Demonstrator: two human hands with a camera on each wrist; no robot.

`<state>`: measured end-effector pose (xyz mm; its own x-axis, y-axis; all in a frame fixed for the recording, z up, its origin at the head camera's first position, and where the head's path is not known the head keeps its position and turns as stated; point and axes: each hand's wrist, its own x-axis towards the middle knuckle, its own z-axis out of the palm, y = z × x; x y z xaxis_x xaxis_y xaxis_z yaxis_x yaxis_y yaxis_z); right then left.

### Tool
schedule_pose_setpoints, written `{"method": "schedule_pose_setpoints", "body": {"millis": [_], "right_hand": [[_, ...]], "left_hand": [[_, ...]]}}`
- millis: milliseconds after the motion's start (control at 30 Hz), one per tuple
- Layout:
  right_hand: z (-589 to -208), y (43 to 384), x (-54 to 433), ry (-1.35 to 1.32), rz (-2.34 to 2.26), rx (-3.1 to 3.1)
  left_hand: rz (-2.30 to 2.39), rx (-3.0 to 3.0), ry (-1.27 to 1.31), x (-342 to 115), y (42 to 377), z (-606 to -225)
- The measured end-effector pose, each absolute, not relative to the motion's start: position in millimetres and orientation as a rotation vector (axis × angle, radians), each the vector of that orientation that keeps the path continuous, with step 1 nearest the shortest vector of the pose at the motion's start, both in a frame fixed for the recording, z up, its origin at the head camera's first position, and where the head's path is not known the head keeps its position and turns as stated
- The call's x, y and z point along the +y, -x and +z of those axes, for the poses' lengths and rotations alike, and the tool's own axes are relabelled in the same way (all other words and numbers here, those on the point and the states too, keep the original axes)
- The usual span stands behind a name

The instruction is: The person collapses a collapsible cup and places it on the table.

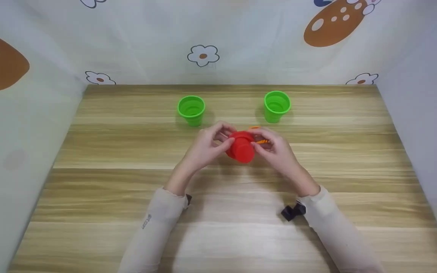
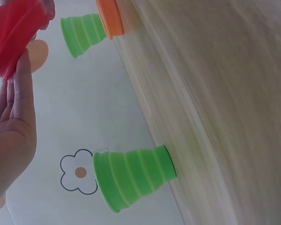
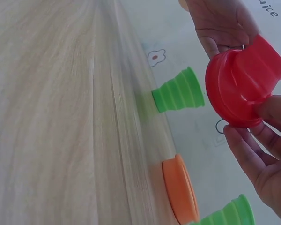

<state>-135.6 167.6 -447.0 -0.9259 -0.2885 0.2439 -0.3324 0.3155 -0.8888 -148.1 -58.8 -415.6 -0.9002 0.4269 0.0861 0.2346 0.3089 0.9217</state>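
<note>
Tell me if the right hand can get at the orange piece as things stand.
Likely yes, once free: the orange piece sits on the table close by the right hand, nothing visibly between. Right now, that hand grips the red cup, which the left hand also holds.

Red cup [image 1: 243,148], green cups [image 1: 193,113], orange cup [image 3: 179,190], flower-patterned backdrop [image 1: 146,45]

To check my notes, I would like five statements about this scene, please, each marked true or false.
The left hand and the right hand both hold the red cup. True.
The left green cup and the right green cup stand upright on the table. True.
The red cup rests on the table. False: the hands hold it raised.
The orange piece is lower than either green cup. True.
The right hand holds the orange piece. False: it lies on the table.
</note>
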Motion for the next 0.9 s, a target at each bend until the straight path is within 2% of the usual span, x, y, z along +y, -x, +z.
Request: {"method": "schedule_pose_setpoints", "body": {"millis": [367,667,900], "right_hand": [[-444.9,134.5,165.3,-0.689,1.565,-2.531],[-448.0,136.4,170.7,-0.563,1.892,-2.457],[-451.4,136.4,175.6,-0.597,2.093,-2.396]], "left_hand": [[1.495,2.436,-0.625,-58.3,149.4,-418.7],[1.594,2.425,-0.533,-60.7,149.9,-420.4],[1.733,2.408,-0.470,-61.7,150.6,-417.8]]}}
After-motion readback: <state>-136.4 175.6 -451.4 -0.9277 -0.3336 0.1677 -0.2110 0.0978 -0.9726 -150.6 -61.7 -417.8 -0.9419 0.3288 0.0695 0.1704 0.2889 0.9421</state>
